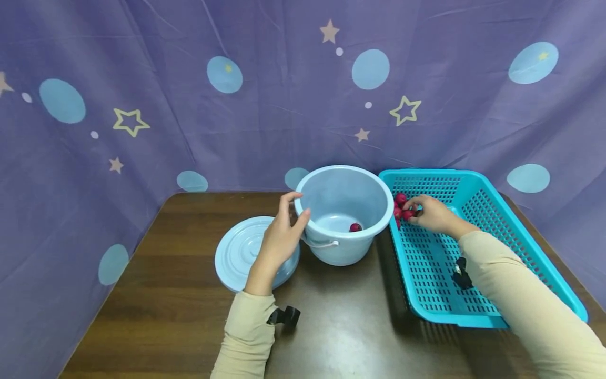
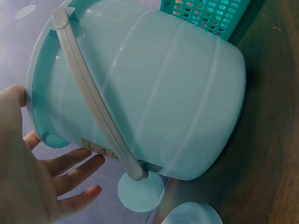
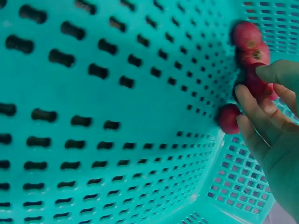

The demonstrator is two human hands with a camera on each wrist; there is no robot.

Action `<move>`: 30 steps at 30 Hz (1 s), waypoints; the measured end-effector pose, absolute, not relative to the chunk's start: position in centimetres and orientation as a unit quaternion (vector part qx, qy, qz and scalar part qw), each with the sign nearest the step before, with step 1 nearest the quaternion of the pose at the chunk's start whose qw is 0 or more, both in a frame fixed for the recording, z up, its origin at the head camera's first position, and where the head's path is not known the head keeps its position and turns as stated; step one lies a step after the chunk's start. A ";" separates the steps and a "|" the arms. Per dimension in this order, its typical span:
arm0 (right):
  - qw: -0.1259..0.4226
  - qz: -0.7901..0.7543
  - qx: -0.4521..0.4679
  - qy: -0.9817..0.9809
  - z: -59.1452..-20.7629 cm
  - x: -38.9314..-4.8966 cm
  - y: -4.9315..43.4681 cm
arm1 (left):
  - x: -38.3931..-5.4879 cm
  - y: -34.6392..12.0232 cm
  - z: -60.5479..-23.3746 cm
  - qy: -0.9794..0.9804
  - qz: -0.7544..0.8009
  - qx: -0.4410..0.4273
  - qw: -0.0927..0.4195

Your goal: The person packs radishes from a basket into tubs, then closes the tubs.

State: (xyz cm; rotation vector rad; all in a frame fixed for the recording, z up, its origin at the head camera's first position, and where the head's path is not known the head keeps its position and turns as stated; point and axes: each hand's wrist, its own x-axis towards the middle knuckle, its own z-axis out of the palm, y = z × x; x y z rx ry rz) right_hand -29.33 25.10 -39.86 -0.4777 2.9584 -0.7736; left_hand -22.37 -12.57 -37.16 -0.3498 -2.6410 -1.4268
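Observation:
My left hand (image 1: 279,239) is at the left rim of the light-blue bucket (image 1: 341,252); its thumb and index finger touch the rim, the other fingers extend loosely beside the wall. One small red round fruit (image 1: 355,227) lies on the bucket's floor. My right hand (image 1: 433,215) reaches into the turquoise basket (image 1: 530,237) and pinches a dark red round fruit (image 3: 255,82) between thumb and fingers. Several more red fruits (image 3: 246,34) cluster around it against the basket's left side, partly hidden by the fingers; another red fruit (image 3: 229,119) lies just below the fingertips.
A round light-blue lid (image 1: 236,255) lies on the brown wooden table (image 1: 156,284), left of the bucket and partly behind my left forearm. The bucket's pale handle (image 2: 98,102) hangs down its side. A purple patterned cloth (image 1: 284,79) hangs behind the table.

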 end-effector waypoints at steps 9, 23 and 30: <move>0.048 -0.305 -0.129 0.942 -36.6 -28.4 25.5 | -22.7 -12.1 -36.7 -0.877 -0.460 -0.124 0.063; 0.034 -0.390 -0.132 0.911 -32.7 -26.9 25.4 | -22.1 -12.9 -37.0 -0.880 -0.457 -0.116 0.052; -0.003 -0.413 -0.116 0.903 -31.4 -25.7 25.2 | -22.3 -13.0 -36.8 -0.880 -0.456 -0.121 0.047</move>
